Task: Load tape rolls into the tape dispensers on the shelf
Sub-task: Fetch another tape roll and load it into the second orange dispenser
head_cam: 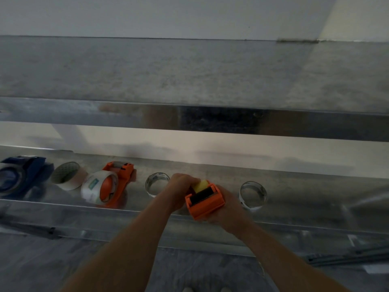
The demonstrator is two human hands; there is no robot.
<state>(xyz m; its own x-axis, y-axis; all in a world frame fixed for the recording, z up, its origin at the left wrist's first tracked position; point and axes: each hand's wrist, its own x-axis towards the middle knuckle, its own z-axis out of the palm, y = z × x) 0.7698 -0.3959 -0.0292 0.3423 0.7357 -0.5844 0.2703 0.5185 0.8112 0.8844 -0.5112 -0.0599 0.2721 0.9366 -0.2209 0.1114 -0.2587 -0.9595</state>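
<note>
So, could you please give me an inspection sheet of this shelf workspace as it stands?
Surface: scuffed grey metal shelf, items in a row.
Job's things: orange plastic tape dispenser in hand; second orange dispenser and blue dispenser, both loaded; beige tape roll and two clear tape rolls loose.
Clutter: nothing seen.
Grips: left hand and right hand both hold the held dispenser.
Cables: nothing seen.
Surroundings: upper metal shelf, white wall.

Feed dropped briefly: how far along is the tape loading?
Done: the blue dispenser and the shelved orange dispenser each carry a roll. In hand: left hand and right hand grip a second orange dispenser; no roll shows on it. Left: a beige roll and two clear rolls lie loose on the shelf.
</note>
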